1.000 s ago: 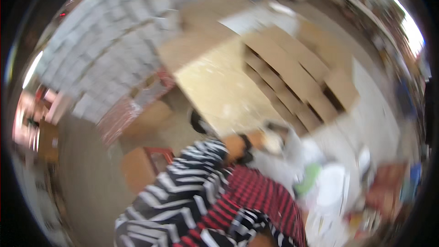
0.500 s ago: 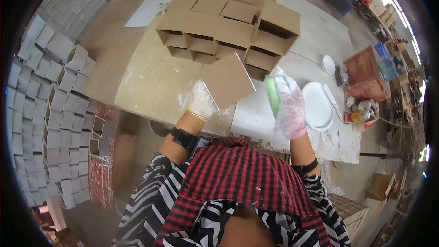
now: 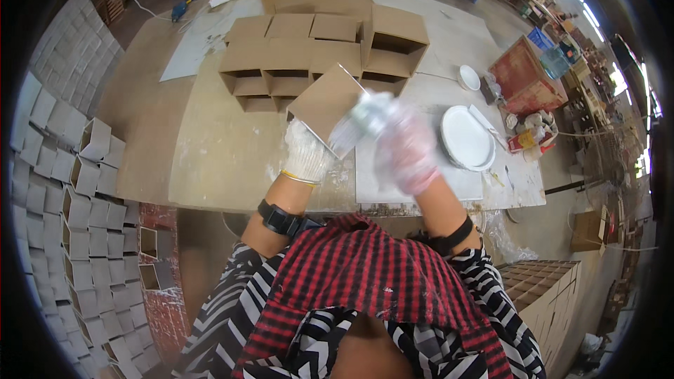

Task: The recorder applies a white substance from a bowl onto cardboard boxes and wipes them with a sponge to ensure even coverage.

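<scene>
My left hand (image 3: 307,153), in a white knit glove, grips a brown square box (image 3: 324,104) by its lower left side. The box is tilted above the table, and its edges and one side look white. My right hand (image 3: 407,151), in a clear plastic glove over a pinkish one, is closed around a pale green sponge (image 3: 375,109) smeared with white. Motion blurs this hand and the sponge, which is at the box's right side; whether they touch is hard to tell. To the right lies a round white plate (image 3: 446,146) with white paint in it.
Brown open-fronted boxes (image 3: 289,52) stand stacked on the worktable (image 3: 203,168) beyond my hands. A small white bowl (image 3: 469,77), a red crate-like stand (image 3: 526,77) and bottles (image 3: 521,142) are at right. Many white boxes (image 3: 91,217) are piled at left.
My right hand has swung left with the sponge, from near the plate to the box's right side. The box in my left hand has turned slightly. The view has shifted.
</scene>
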`<state>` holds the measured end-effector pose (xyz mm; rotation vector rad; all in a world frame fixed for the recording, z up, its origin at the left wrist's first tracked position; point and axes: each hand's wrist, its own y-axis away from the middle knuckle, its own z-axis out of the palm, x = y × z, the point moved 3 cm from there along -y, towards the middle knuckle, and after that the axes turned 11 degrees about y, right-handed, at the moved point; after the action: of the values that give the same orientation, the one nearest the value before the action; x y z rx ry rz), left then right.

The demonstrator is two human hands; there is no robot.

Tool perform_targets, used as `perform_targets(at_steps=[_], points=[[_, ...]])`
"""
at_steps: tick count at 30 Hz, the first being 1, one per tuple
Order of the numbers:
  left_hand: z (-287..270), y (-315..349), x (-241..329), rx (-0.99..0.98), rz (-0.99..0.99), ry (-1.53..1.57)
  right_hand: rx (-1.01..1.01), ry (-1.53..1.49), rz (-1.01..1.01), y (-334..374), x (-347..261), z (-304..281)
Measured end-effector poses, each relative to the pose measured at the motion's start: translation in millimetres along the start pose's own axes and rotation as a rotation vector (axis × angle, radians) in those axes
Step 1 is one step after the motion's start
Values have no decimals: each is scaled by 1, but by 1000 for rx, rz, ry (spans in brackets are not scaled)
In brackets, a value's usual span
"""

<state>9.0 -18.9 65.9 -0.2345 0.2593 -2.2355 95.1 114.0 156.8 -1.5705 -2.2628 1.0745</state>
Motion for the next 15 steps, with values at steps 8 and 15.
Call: perform_targets(at_steps=[8,15], points=[[-4,-12,2,40,41,-805,-195,238,-48,2,-6,2],[-17,-7,-3,-61,-215,0,-153,-242,332,22,25,-12]])
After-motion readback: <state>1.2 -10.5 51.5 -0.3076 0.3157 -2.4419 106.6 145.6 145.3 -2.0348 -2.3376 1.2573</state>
